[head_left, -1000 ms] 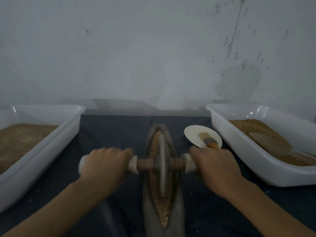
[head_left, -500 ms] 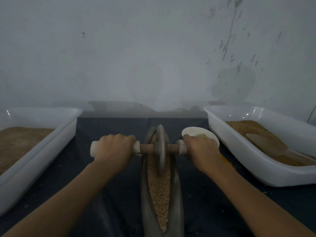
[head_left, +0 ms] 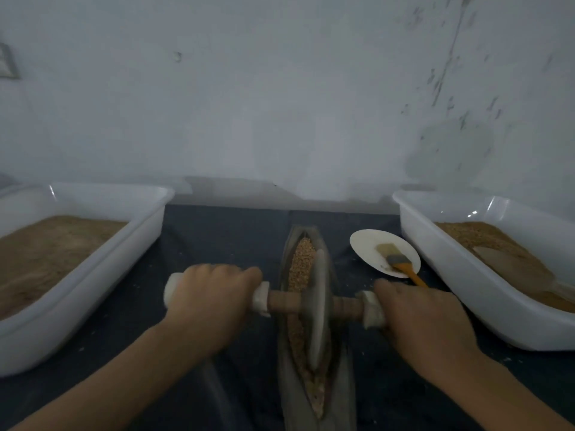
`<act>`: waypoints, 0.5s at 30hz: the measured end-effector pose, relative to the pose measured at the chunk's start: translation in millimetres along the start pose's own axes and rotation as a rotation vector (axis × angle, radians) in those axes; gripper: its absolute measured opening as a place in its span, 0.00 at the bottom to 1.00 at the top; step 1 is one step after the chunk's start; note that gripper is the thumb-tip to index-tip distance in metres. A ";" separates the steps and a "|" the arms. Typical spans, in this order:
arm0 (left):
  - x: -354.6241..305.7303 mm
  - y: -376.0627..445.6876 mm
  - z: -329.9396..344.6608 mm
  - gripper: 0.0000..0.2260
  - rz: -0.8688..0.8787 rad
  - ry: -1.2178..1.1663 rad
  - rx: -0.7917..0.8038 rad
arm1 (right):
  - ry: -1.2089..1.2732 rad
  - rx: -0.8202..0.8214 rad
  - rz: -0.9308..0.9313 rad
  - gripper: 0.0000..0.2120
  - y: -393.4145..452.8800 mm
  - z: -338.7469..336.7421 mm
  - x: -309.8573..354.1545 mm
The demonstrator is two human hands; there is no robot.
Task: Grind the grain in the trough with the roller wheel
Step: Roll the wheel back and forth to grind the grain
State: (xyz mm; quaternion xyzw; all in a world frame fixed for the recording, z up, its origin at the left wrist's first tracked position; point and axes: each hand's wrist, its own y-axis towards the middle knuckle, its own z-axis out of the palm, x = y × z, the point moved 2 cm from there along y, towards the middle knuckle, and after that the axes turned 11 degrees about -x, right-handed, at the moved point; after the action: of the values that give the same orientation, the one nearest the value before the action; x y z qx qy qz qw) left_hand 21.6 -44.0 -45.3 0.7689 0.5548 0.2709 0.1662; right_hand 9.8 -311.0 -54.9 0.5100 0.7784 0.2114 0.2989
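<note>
Now both hands, left hand (head_left: 209,298) & right hand (head_left: 420,321), grip axle ends, roller wheel (head_left: 318,309) btwn, in trough (head_left: 287,384).

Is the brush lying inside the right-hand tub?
No, the brush lies on the small white plate beside the trough, outside the right tub.

The handle ends of the roller wheel (head_left: 318,306) are covered by the left hand (head_left: 208,301) and right hand (head_left: 426,325). The trough (head_left: 314,396) is cut off below, both white tubs (head_left: 93,269) sideways. Motion blur is seen throughout.
</note>
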 end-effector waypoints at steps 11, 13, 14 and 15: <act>8.7 17.1 20.0 0.09 -0.115 -0.097 0.058 | -0.083 0.032 -0.033 0.16 32.4 16.8 -4.6; 5.0 -6.6 2.0 0.12 -0.042 -0.101 0.027 | -0.002 -0.048 -0.048 0.24 9.2 -6.6 -0.2; 1.9 -16.4 -7.9 0.15 0.036 -0.080 -0.037 | 0.030 -0.078 -0.059 0.26 -0.3 -16.7 1.4; -0.2 -24.2 -17.6 0.19 0.091 -0.083 -0.107 | 0.043 -0.097 -0.071 0.27 -8.0 -23.8 2.3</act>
State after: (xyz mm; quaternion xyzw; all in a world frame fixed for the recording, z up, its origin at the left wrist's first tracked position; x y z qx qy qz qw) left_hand -7.5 -37.1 -44.7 0.7938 0.4968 0.2755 0.2174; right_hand -12.4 -312.6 -43.1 0.4624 0.7911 0.2492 0.3136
